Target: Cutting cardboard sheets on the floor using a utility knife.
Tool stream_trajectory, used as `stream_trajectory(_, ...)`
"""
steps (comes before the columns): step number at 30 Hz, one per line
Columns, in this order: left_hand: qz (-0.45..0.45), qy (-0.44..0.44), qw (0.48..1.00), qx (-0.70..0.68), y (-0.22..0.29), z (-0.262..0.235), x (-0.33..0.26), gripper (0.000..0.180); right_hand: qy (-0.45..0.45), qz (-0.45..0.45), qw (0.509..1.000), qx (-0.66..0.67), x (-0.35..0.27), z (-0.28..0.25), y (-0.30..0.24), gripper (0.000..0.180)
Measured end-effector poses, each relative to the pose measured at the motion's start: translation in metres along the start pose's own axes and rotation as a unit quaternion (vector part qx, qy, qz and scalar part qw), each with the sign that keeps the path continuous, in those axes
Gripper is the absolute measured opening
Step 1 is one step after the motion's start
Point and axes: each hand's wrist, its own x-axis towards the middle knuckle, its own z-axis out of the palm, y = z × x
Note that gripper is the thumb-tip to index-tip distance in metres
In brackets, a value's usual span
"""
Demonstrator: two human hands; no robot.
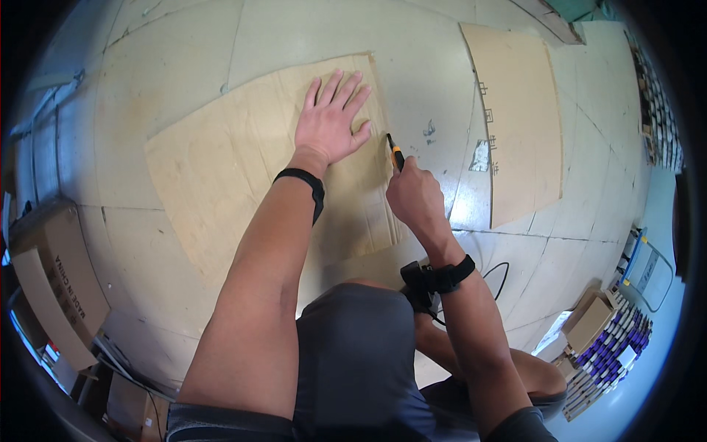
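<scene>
Tan cardboard sheet, creased, lies flat on the pale tiled floor, beneath the left grip and spreading out to its left. Left grip: released, palm down, fingers fanned, resting on the sheet near its far right corner; I log nothing grasped there. Right grip: clenched around the handle of a black-and-orange cutter, tip pointing forward of the grip. That tip sits at the sheet's right edge, just right of the left grip's thumb; I cannot tell whether it bites into the cardboard or only lies beside it.

Second cardboard panel, dark marks along one side, lies to the right of the right grip, well apart from the sheet. Between right grip and panel, I note a silvery patch by the panel's left edge. Behind the left grip, a black wristband; behind the right, a black strap carrying a small device. Far left of both grips: a brown carton. Far right: a white-and-purple stack.
</scene>
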Motion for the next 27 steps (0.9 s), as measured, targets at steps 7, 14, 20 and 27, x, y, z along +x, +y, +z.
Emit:
stream_trajectory(7, 0.0, 0.003, 1.0, -0.002, 0.001, 0.001, -0.002, 0.061, -0.014, 0.017, 1.0, -0.006, -0.012, 0.007, 0.008, 0.026)
stream_trajectory(14, 0.003, 0.004, 1.0, 0.014, 0.0, 0.0, -0.001, 0.06, -0.011, 0.004, 1.0, -0.025, -0.022, 0.011, 0.023, 0.025)
stream_trajectory(20, 0.004, 0.008, 1.0, 0.018, 0.0, 0.001, -0.002, 0.06, -0.02, 0.007, 1.0, -0.02, -0.028, 0.013, 0.028, 0.024)
stream_trajectory(27, 0.004, 0.01, 1.0, 0.021, -0.003, 0.003, -0.001, 0.06, -0.023, 0.001, 1.0, -0.018, -0.036, 0.018, 0.039, 0.024)
